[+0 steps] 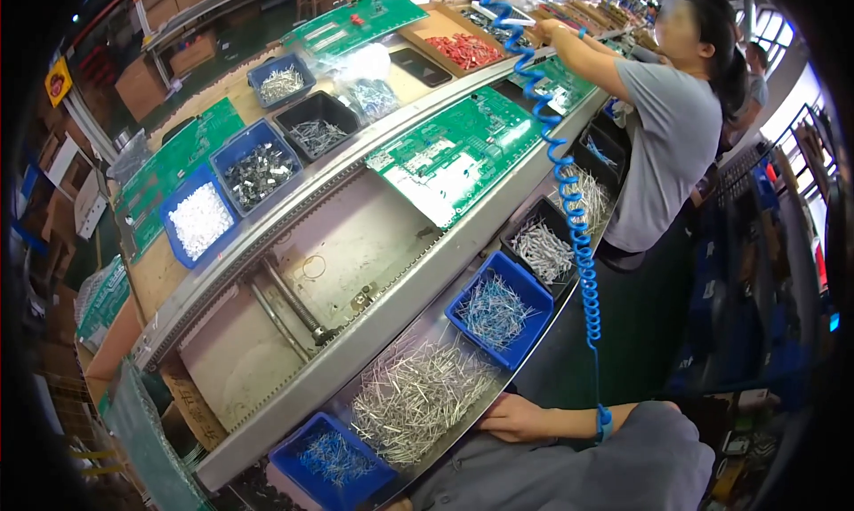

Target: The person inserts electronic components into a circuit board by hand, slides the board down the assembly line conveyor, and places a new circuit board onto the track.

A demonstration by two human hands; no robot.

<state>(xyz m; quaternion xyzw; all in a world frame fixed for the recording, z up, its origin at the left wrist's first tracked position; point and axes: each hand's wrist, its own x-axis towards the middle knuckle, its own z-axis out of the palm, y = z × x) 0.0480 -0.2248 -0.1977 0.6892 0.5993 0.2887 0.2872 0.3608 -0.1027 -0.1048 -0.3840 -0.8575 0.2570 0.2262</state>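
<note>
My right hand (513,418) rests low, beside the edge of a metal tray, above my grey-clothed lap. Its fingers are curled together, and whatever they hold, if anything, is hidden. A blue strap circles that wrist, joined to a coiled blue cord (583,271). Close to the hand, a loose heap of thin-leaded components (418,400) lies in the tray. On either side of the heap stand a blue bin (544,320) of pale blue leaded parts and another blue bin (289,462) of darker blue ones. Of my left hand, only a sliver of skin may show at the lower edge.
A green circuit board (471,146) lies across the conveyor rails (294,382). Behind them are bins with white parts (199,219), black parts (260,168) and metal-pinned parts (318,136). A co-worker (663,111) in a grey shirt reaches over the line on the right.
</note>
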